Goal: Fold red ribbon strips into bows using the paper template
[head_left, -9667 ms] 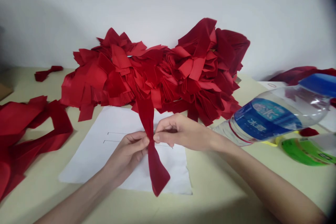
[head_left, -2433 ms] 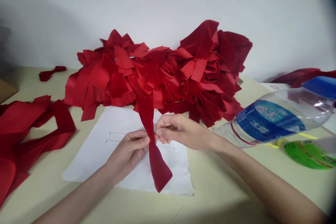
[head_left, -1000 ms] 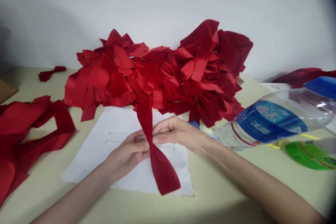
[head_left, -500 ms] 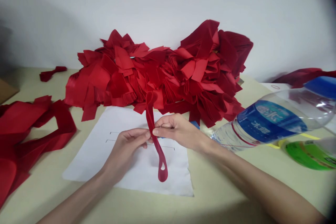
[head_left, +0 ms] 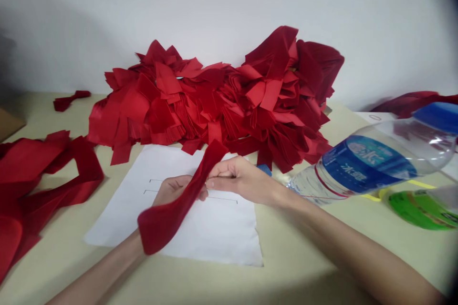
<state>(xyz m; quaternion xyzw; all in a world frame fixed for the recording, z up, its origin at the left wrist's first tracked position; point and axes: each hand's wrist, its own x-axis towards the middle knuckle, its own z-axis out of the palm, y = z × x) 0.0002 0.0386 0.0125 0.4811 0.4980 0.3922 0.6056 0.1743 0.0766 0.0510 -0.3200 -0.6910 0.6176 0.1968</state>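
Note:
A folded red velvet ribbon (head_left: 171, 217) slants across the middle, its wide near end over my left wrist and its far end by the red pile. My left hand (head_left: 173, 189) is closed on the ribbon's middle from the left, partly hidden behind it. From the right, my right hand (head_left: 238, 178) pinches at the ribbon's narrow middle with thumb and finger. Both hands are over a white paper sheet (head_left: 214, 243) with thin black bracket lines.
A large pile of red ribbon pieces (head_left: 211, 95) lies along the wall. Long red ribbons (head_left: 82, 167) lie at left, a small red bow (head_left: 71, 100) behind them. At right are a blue-labelled bottle (head_left: 365, 164) and a green-labelled one (head_left: 422, 209).
The ribbon has turned from nearly upright and edge-on to a slant with its flat face showing, its near end swinging left over my left wrist. My hands have stayed nearly in place.

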